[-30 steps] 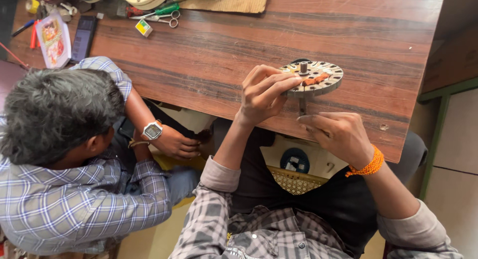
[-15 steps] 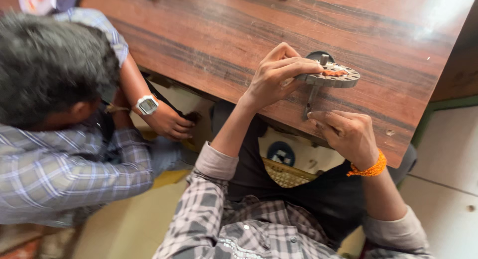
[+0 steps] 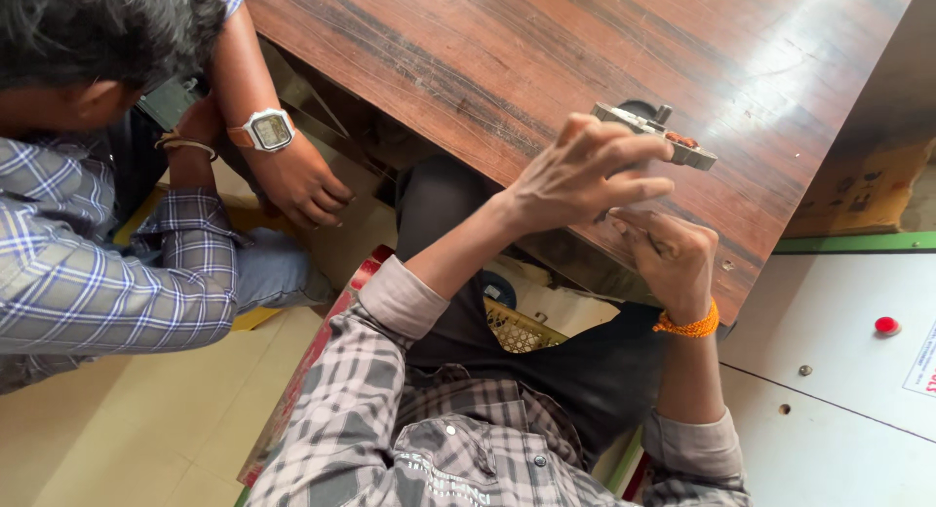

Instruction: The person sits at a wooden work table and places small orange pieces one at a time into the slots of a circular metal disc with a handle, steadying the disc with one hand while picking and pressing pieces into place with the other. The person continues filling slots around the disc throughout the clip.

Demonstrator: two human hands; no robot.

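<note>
We found the left hand (image 3: 575, 175) closed over the round metal stator (image 3: 655, 136) at the wooden table (image 3: 507, 58) edge; the right hand (image 3: 671, 258) gripped its shaft beneath; a co-worker's hand (image 3: 297, 185) rested nearby.

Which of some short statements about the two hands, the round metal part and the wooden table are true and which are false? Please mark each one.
1. The left hand holds the round metal part at the edge of the wooden table. True.
2. The right hand is raised high above the table. False: it is just below the part, at the table edge.
3. An orange band is on the right wrist. True.
4. The co-worker's wrist is bare. False: it has a wristwatch.
</note>
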